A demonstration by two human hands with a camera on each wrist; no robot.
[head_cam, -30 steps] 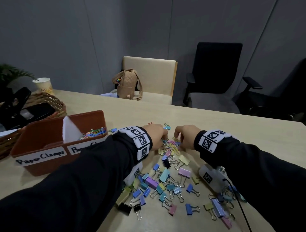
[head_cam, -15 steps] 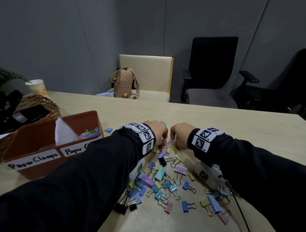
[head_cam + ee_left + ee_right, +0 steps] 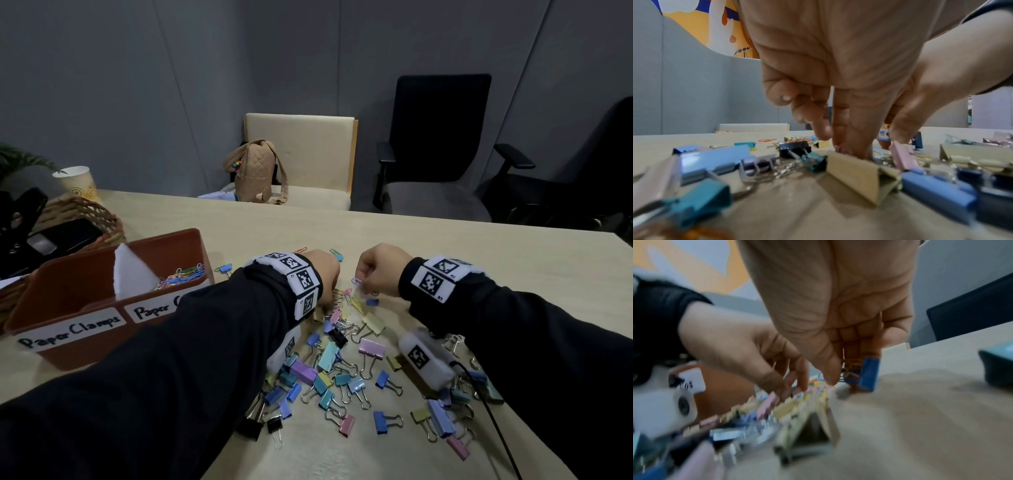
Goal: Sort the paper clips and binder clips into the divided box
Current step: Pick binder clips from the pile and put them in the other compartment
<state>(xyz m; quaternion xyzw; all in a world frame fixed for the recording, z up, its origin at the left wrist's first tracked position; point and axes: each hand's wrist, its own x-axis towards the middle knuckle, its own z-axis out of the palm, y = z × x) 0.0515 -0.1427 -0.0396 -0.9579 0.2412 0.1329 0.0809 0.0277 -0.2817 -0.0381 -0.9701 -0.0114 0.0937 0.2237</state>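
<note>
Nearest to the camera, both black sleeves reach forward over the pale table [image 3: 445,260], each wrist wrapped in a band of printed markers. Scattered under the forearms lie the binder clips [image 3: 329,373], pastel and black, several with their wire handles splayed out.

Just beyond them, the left hand [image 3: 323,270] arches palm down over the far edge of the heap. In the left wrist view its fingertips [image 3: 855,146] point straight down, bunched together, touching the jumble behind a tan binder clip [image 3: 857,173]; whether they have actually caught anything I cannot tell.

Beside it, slightly apart, the right hand [image 3: 383,270] is curled knuckles up, with the thumb and forefinger pinching a pale paper clip [image 3: 356,281] held just above the table. The right wrist view is blurred; it shows curled fingers and a small blue binder clip [image 3: 869,374] close by them, but contact there is unclear.

Loose paper clips [image 3: 349,298], yellow and pink, lie between the two hands.

Farther left stands the brown divided box [image 3: 85,284], labelled "Paper Clamps" on its near wall, with a white divider and coloured paper clips piled in its right compartment.

Beyond the table stand a cream chair with a tan backpack [image 3: 255,171] and a black office chair [image 3: 442,137].
</note>
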